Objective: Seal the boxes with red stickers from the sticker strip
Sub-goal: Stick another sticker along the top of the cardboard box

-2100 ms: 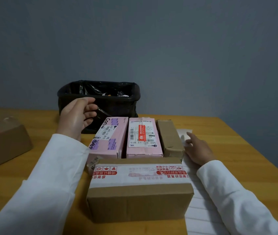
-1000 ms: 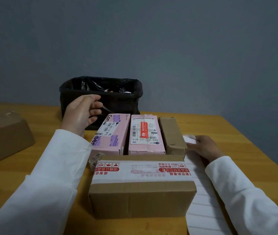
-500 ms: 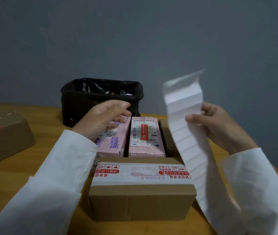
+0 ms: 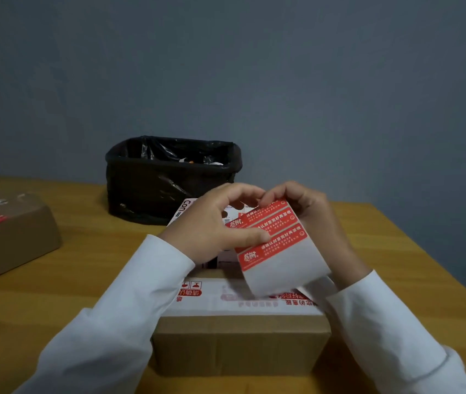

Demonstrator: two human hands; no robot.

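Observation:
Both hands hold up the sticker strip (image 4: 280, 251), a white backing sheet with three red stickers (image 4: 271, 223) on its upper part. My left hand (image 4: 212, 226) pinches its left edge, thumb on a red sticker. My right hand (image 4: 311, 214) grips the top right corner from behind. Below the strip sits a brown cardboard box (image 4: 240, 342) with white printed tape across its top. A pink box (image 4: 183, 207) peeks out behind my left hand; the other boxes behind are hidden by my hands.
A black bin lined with a black bag (image 4: 169, 177) stands at the back of the wooden table (image 4: 69, 280). A brown box with a red sticker (image 4: 7, 237) lies at the far left. The table's right edge runs diagonally nearby.
My right hand lifted the strip off the table and turned its red-sticker side toward me. My left hand left the bin area and took hold of the strip's left edge.

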